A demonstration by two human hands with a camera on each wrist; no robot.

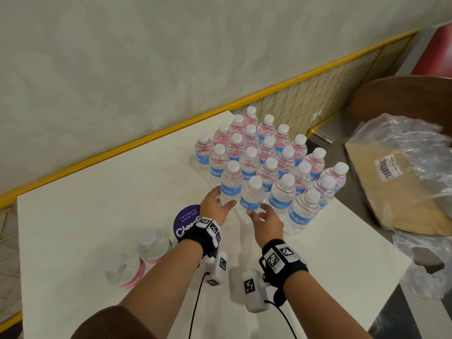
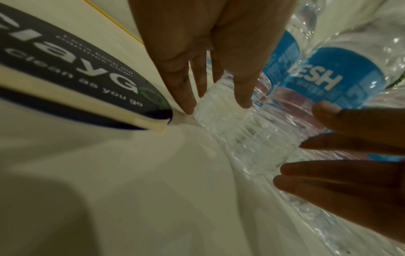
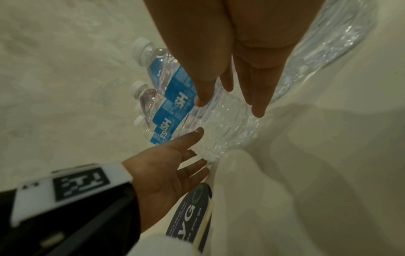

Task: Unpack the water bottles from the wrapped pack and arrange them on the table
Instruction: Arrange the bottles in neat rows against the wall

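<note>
Nearly done: most bottles [image 1: 266,157] stand grouped, two bottles [image 1: 139,255] wait apart; left hand [image 1: 215,206] and right hand [image 1: 266,222], fingers relaxed, flank the front bottle [image 1: 252,194].

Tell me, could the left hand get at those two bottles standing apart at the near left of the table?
Probably yes. The left hand is open by the bottle group, holding nothing, and the two bottles stand apart on the table beside that forearm, with nothing between them.

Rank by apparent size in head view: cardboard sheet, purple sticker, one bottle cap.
1. cardboard sheet, clearly largest.
2. purple sticker, partly hidden by the left hand.
3. bottle cap, smallest.
</note>
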